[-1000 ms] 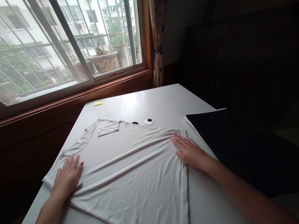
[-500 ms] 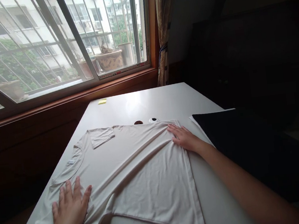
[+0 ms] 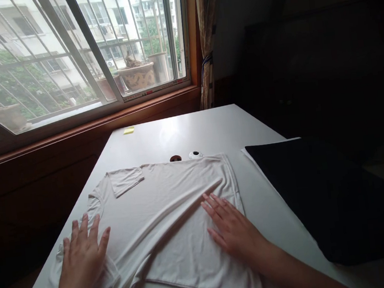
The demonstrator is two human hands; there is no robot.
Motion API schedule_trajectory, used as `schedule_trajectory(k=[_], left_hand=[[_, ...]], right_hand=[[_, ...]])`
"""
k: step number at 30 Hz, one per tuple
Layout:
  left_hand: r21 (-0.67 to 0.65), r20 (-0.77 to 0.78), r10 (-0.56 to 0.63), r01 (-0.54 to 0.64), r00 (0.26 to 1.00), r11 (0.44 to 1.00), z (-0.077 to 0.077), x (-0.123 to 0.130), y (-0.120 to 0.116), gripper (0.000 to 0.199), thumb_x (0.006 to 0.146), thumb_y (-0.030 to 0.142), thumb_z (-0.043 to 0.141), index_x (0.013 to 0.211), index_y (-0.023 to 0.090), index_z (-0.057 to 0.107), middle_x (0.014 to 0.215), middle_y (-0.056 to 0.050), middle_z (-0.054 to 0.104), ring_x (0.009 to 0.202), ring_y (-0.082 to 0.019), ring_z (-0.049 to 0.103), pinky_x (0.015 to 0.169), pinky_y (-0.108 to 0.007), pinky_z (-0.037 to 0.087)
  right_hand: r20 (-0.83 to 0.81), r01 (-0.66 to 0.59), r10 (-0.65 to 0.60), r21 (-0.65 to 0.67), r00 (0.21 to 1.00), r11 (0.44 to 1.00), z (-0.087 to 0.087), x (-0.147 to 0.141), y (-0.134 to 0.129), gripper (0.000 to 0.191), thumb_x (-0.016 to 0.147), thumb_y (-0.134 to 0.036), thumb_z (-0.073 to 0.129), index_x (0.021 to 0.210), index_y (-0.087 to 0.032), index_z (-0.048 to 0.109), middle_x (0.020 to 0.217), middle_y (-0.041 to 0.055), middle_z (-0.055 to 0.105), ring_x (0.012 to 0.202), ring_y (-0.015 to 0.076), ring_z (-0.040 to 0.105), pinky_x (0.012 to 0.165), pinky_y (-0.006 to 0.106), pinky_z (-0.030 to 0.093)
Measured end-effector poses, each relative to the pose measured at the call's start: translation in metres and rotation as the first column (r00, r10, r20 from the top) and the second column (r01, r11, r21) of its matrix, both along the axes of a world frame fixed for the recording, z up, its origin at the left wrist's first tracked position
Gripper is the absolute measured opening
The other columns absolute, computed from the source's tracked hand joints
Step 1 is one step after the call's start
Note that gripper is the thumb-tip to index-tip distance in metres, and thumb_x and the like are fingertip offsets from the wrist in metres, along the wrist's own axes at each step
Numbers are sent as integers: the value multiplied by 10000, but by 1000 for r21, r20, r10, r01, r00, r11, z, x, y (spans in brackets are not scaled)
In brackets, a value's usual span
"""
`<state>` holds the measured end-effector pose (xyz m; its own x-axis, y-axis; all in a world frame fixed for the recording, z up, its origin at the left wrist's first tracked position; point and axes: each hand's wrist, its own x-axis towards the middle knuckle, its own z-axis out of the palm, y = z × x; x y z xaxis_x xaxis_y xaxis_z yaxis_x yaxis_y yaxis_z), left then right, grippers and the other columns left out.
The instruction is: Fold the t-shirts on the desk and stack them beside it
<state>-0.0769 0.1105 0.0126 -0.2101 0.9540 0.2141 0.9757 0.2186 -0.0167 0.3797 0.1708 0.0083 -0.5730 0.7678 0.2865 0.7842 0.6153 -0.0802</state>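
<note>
A white short-sleeved T-shirt (image 3: 169, 188) lies spread over the table, its collar to the left and its hem to the right. Diagonal folds run across its middle, and the near edge is bunched on the left. My left hand (image 3: 83, 253) rests flat on the cloth beside the collar, fingers spread, covering part of the neck and near sleeve. Toward the hem, my right hand (image 3: 234, 227) lies on the shirt with fingers stretched out, just below a raised fold. Neither hand grips the fabric.
The white table (image 3: 150, 139) has a round hole (image 3: 175, 158) and a white ring-shaped cap (image 3: 196, 154) behind the shirt. A yellow sticky note (image 3: 128, 130) lies at the far left corner. Dark cloth (image 3: 322, 194) covers the right side. A barred window (image 3: 98, 48) and curtain (image 3: 206, 59) stand beyond.
My right hand has slid toward me and slightly left, off the far hem corner, and the folds beneath have shifted. My left hand has moved slightly away from me, hiding more of the collar.
</note>
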Motion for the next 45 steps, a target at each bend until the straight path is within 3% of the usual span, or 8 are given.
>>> schedule_trajectory(k=[3, 7, 12, 23, 33, 41, 45], left_hand=[[66, -81, -102, 107, 992, 992, 7, -7, 47, 681, 1027, 479, 214, 1565, 113, 414, 1709, -159, 210, 1601, -321, 28, 1247, -622, 157], [-5, -104, -223, 224, 969, 975, -1, -10, 109, 638, 1032, 452, 271, 1561, 131, 428, 1693, -139, 271, 1593, -337, 99, 1244, -617, 172], [-156, -8, -208, 204, 978, 966, -13, -10, 148, 638, 1052, 507, 214, 1604, 214, 344, 1703, -87, 248, 1579, -325, 183, 1214, -620, 243], [-203, 61, -129, 139, 990, 969, -12, -5, 143, 659, 1049, 529, 180, 1631, 232, 264, 1724, -81, 166, 1586, -322, 148, 1222, -625, 197], [-198, 33, -70, 75, 997, 977, -16, 0, 118, 672, 1047, 541, 137, 1637, 235, 238, 1726, -69, 168, 1585, -327, 155, 1201, -648, 234], [-216, 69, -97, 110, 993, 970, -12, -5, 139, 683, 1043, 567, 151, 1635, 240, 246, 1725, -87, 169, 1586, -341, 137, 1203, -673, 208], [-209, 71, -117, 129, 991, 969, -4, -3, 150, 664, 1040, 564, 225, 1621, 250, 294, 1712, -109, 219, 1569, -370, 194, 1170, -703, 258]], right_hand=[[23, -84, 84, -24, 996, 996, -10, 2, -20, 669, 1010, -397, 512, 1613, -167, 339, 1691, 116, 243, 1550, 320, 258, 1230, 525, 303], [17, -138, 139, -78, 990, 987, -9, 24, -18, 712, 1023, -462, 506, 1641, -209, 259, 1702, 96, 203, 1561, 302, 227, 1245, 524, 269], [20, -217, 224, -172, 974, 961, 2, 54, -17, 731, 1036, -528, 476, 1654, -265, 186, 1705, 56, 198, 1566, 280, 213, 1261, 501, 233], [-11, -251, 259, -279, 966, 927, 12, 69, -13, 740, 1020, -551, 506, 1645, -338, 174, 1698, 28, 207, 1560, 286, 230, 1263, 527, 237], [-3, -295, 309, -313, 951, 903, 15, 80, -4, 737, 1028, -552, 499, 1646, -331, 164, 1703, 35, 177, 1564, 278, 210, 1275, 540, 196], [-18, -280, 287, -273, 958, 920, 12, 81, -9, 730, 1021, -533, 529, 1641, -342, 194, 1697, 32, 203, 1556, 278, 237, 1268, 529, 227], [3, -259, 270, -261, 963, 930, 13, 82, -14, 697, 1027, -528, 514, 1637, -333, 238, 1690, 32, 237, 1551, 283, 256, 1256, 528, 264]])
